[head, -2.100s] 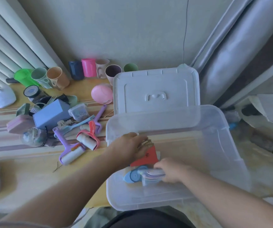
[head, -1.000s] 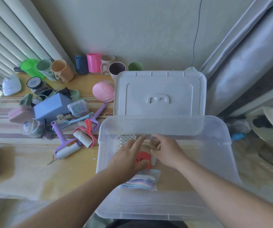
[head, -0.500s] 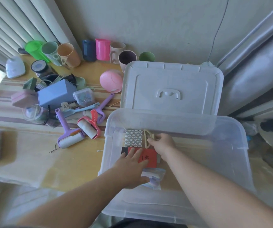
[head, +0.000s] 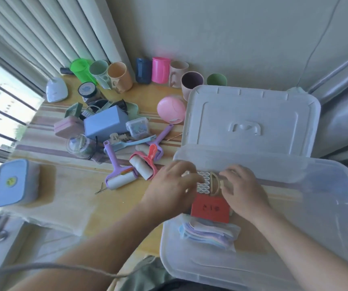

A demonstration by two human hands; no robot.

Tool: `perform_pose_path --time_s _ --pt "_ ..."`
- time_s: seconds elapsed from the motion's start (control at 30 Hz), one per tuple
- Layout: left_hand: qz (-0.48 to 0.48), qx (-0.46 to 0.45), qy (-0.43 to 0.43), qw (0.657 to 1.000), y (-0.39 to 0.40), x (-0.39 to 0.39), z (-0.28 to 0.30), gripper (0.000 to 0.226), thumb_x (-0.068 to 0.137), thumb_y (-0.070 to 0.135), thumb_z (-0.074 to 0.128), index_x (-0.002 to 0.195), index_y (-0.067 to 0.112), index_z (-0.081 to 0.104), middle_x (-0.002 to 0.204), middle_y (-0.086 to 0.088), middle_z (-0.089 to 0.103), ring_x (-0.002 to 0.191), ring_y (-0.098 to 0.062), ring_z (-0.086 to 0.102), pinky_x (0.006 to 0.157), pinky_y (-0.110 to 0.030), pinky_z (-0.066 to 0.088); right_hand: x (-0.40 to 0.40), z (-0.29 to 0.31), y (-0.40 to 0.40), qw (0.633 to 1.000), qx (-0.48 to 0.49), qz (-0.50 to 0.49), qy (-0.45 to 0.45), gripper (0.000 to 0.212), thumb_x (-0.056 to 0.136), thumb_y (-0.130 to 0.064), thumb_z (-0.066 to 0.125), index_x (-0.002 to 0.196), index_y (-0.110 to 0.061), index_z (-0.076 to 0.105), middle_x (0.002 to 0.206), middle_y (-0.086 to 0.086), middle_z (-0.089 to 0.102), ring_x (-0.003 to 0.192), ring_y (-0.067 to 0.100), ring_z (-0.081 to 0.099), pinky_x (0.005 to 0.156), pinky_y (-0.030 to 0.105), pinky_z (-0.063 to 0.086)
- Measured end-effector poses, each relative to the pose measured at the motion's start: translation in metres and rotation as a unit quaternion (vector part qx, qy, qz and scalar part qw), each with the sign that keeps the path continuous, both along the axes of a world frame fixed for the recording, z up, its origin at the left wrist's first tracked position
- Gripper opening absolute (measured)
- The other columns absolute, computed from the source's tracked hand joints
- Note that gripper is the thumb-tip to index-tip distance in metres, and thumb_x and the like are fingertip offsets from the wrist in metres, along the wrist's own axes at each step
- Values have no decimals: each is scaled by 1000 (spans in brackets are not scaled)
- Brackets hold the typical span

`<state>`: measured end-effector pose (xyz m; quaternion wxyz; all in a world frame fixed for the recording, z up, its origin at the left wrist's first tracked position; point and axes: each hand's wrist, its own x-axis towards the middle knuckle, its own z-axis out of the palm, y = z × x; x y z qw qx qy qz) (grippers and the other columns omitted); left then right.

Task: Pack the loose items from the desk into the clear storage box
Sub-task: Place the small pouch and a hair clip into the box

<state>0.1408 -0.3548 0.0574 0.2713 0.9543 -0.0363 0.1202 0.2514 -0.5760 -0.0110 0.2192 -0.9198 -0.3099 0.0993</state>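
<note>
1. The yellow desk (head: 74, 198) sits by a window, and lots of stuff is on it.
2. The clear storage box (head: 326, 217) holds a red card (head: 209, 208), a white mesh piece (head: 203, 184) and some soft cloths (head: 208, 233).
3. My left hand (head: 172, 185) and right hand (head: 242, 189) curl loosely over the mesh; I can't tell if they grip.
4. Lint rollers (head: 122, 178) and cups (head: 119, 76) wait outside.

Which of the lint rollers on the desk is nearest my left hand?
The red-handled lint roller, lying just left of the left hand. The purple-handled roller beside it lies farther left, and the third, purple one farther back.
</note>
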Motion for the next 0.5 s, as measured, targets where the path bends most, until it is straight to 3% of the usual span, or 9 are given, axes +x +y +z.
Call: perform_pose_path --time_s 0.07,0.13,0.23,0.3,0.4,0.5 --pt "77 -10 13 997 45 -11 -8 19 88 13 68 100 25 76 105 4 63 99 -20 58 83 -36 50 -3 26 25 992 88 12 -90 26 82 -2 75 107 -10 74 108 6 62 102 32 58 86 45 55" --pt "148 -9 83 985 93 -29 -35 21 88 15 68 99 31 73 104 11 59 100 -19 56 81 -40 52 -8 55 68 977 155 40 -139 23 81 4 71 101 -6 75 100 9 63 93 33 58 82 41 52" --pt "211 -3 202 956 152 -64 -75 24 86 18 64 99 36 72 110 16 56 108 -19 54 84 -44 55 -33 75 148 964 195 129 -126 21 84 -2 63 102 -10 72 96 7 65 88 32 59 77 40 51" --pt "238 -4 273 932 185 -86 -94 26 85 16 66 103 34 73 112 11 57 115 -22 52 89 -45 54 -54 66 204 971 139 188 -48 24 85 -12 62 108 -15 69 105 6 66 100 33 60 79 42 53" --pt "248 -8 332 910 221 -109 -112 32 86 13 64 111 31 71 116 3 58 119 -27 50 93 -42 52 -79 25 272 972 -63 212 75 29 91 -17 55 118 -20 64 126 5 56 131 30 44 93 44 50" --pt "232 -25 337 912 248 -119 -118 34 89 17 62 117 33 69 121 6 57 122 -23 48 91 -37 51 -84 -11 312 948 -206 223 97 36 90 -9 53 121 -25 59 126 0 50 134 30 38 97 46 48"
